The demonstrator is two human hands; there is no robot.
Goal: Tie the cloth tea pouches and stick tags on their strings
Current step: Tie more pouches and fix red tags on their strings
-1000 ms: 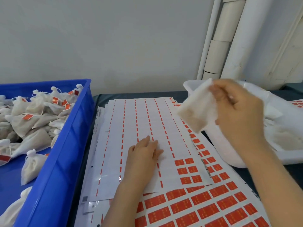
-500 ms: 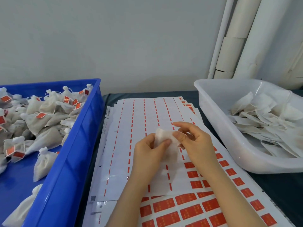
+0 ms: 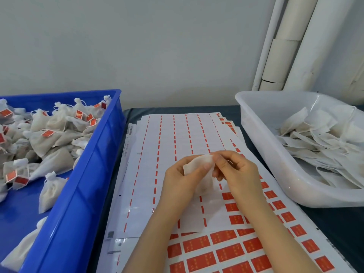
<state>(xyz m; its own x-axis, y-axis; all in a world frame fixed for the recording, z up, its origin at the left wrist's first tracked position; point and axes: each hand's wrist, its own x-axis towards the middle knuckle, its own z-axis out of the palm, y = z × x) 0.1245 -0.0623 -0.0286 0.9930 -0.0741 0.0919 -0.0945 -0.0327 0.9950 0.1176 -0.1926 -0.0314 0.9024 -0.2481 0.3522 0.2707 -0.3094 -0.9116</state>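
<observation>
A white cloth tea pouch (image 3: 197,166) is held over the sticker sheets in the middle of the table. My left hand (image 3: 182,183) grips its top, thumb across the cloth. My right hand (image 3: 237,172) pinches the pouch's upper right edge with fingertips; any string there is too fine to make out. Red tag stickers (image 3: 224,247) fill the sheets near the front, and the upper sheet (image 3: 167,138) is mostly peeled to white backing.
A blue crate (image 3: 88,174) on the left holds several tied pouches with red tags. A translucent white tub (image 3: 275,154) on the right holds several flat untied pouches. White pipes (image 3: 291,44) stand at the back right against the wall.
My right hand carried a pouch from the white tub down to the sheets. My left hand rose off the sheet and took hold of it; both now hold its top edge.
</observation>
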